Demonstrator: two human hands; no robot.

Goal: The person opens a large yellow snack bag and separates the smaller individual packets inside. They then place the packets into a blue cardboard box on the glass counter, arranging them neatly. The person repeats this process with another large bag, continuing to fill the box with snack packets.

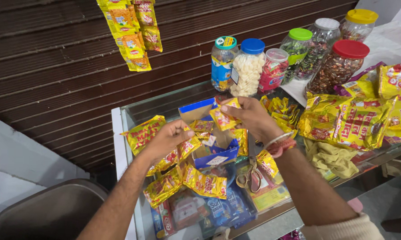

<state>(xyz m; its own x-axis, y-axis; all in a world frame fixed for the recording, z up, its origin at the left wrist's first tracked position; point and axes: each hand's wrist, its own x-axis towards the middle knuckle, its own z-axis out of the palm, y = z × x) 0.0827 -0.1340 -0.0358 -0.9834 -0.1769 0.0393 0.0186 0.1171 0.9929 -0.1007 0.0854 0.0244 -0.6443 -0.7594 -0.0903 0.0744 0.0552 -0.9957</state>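
The right hand [249,116] hung over the open blue carton [214,151] on the glass counter [165,104], its thumb and fingers pinched shut on a single yellow sachet [222,119]; the sachet stuck out to the left of the fingertips, just above the carton's raised flap. The left hand [167,138] sat at the carton's left edge, fingers curled closed around a strip of yellow sachets [165,178] that ran from a packet above the knuckles, through the palm, and down in a loose chain to the near side of the carton. A pair of scissors [250,178] lay just right of the carton, under the right wrist. Behind the carton stood a row of candy jars [249,66] with coloured lids, and well to its right lay large yellow packets [347,122]. Above and left of the carton, another strip of hanging sachets [131,35] dangled against the brown shutter [54,66].
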